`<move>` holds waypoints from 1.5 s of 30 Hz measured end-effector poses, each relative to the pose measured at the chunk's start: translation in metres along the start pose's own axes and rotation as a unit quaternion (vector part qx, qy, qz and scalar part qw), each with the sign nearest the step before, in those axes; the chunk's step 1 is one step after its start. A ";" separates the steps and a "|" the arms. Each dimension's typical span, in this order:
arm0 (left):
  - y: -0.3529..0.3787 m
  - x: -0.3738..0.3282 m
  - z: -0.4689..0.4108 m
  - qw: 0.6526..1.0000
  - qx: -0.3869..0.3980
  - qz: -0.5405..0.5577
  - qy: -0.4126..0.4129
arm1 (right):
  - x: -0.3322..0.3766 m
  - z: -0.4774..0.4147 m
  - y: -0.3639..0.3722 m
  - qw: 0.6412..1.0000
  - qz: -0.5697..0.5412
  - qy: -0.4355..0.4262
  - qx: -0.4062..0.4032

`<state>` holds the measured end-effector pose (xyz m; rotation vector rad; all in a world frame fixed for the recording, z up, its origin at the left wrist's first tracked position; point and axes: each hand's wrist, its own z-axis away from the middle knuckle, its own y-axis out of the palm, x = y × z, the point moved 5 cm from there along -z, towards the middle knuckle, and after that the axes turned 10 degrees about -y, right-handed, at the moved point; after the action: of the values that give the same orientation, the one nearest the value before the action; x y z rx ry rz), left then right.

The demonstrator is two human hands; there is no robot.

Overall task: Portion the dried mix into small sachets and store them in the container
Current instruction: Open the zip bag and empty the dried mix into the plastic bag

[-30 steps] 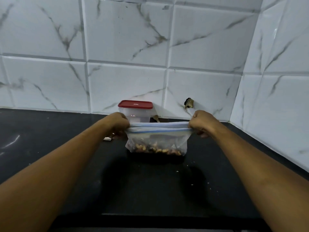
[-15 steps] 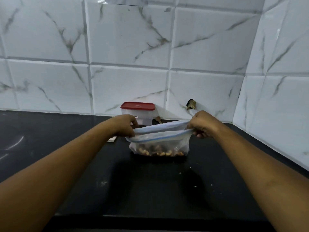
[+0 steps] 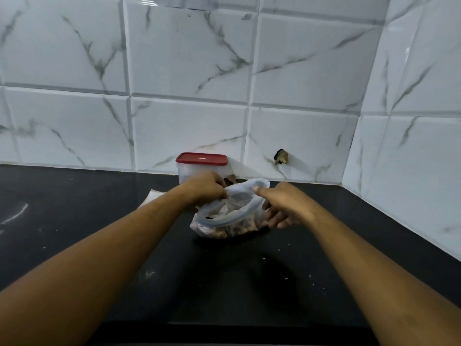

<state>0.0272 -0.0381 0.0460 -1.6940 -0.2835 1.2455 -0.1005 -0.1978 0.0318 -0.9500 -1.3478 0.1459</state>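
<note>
A clear zip bag (image 3: 232,213) with a blue seal strip sits on the black counter (image 3: 224,278), its mouth gaping wide. Dried mix (image 3: 224,231) of nuts and dark bits lies in its bottom. My left hand (image 3: 205,188) grips the far left edge of the mouth. My right hand (image 3: 282,206) holds the right edge, thumb on the rim and fingers down the bag's outer side. Behind the bag, against the wall, stands a clear plastic container (image 3: 185,173) with a red lid (image 3: 201,159) on it; my left hand hides its lower part.
Something pale and flat (image 3: 152,196) lies on the counter under my left forearm. A small brown object (image 3: 232,179) peeks out behind the bag. White marble tiles close off the back and right side. Crumbs dot the counter near the front.
The bag's top was stretched flat between my hands; now its mouth is pulled wide. Both hands moved closer together and the bag slumped toward me.
</note>
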 end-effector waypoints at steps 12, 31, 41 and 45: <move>0.017 0.008 -0.003 0.975 0.046 0.206 -0.070 | 0.013 -0.012 0.042 0.937 -0.350 0.012 -0.009; 0.025 0.045 -0.006 0.751 0.157 0.605 -0.213 | -0.024 -0.032 0.025 0.835 -0.532 0.131 -0.057; 0.024 0.066 -0.004 0.657 0.136 0.702 -0.240 | -0.050 -0.029 0.014 0.815 -0.534 0.196 -0.111; 0.030 0.071 -0.005 0.644 0.122 0.715 -0.245 | -0.053 -0.032 0.012 0.808 -0.545 0.194 -0.115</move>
<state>0.0526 -0.0088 -0.0203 -1.0855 1.1457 2.7058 -0.0821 -0.2374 -0.0137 -0.2386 -1.3424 -1.0611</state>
